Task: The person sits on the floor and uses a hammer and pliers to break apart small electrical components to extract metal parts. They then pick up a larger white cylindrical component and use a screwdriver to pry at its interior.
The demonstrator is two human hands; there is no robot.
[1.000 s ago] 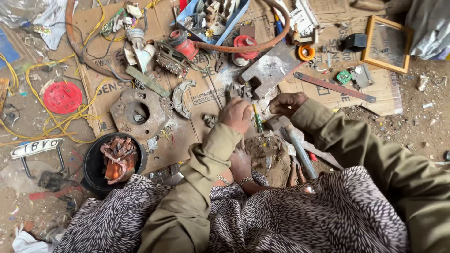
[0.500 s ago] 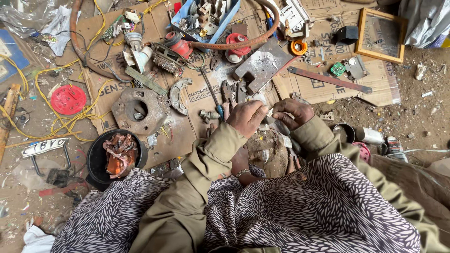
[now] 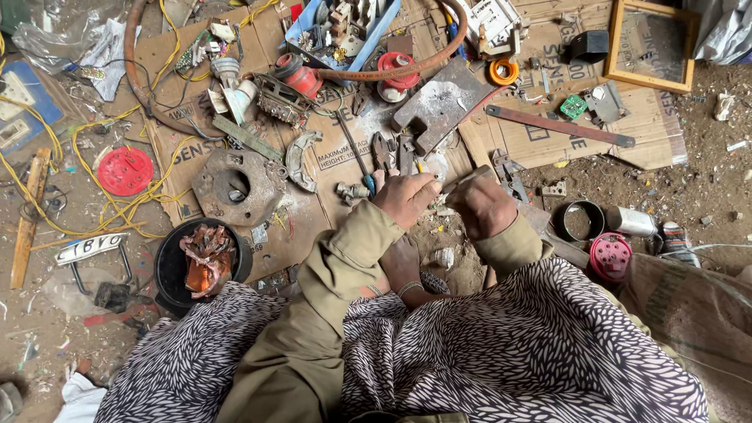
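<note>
My left hand [image 3: 407, 200] is closed around a thin tool, a screwdriver [image 3: 369, 186], whose blue end sticks out on the left of the fist. Close beside it, my right hand [image 3: 486, 207] is curled over a small grey metal piece [image 3: 462, 178] that shows at the knuckles. Both hands hover together over dusty ground just in front of the cardboard sheet [image 3: 345, 157]. What lies between the two fists is hidden. Olive sleeves and a patterned black-and-white cloth fill the lower part of the view.
A black bowl of copper scrap [image 3: 205, 262] sits at the left, with a rusty holed plate [image 3: 235, 186] and red disc [image 3: 125, 171] beyond. Pliers [image 3: 384, 153], a grey metal block [image 3: 442, 102], a rusty flat bar [image 3: 560, 125], a metal ring [image 3: 580, 222] and a wooden frame [image 3: 650, 47] lie around.
The two hands have come closer together and shifted slightly toward the cardboard. The hammer-like tool seen near the right hand a second ago is out of sight.
</note>
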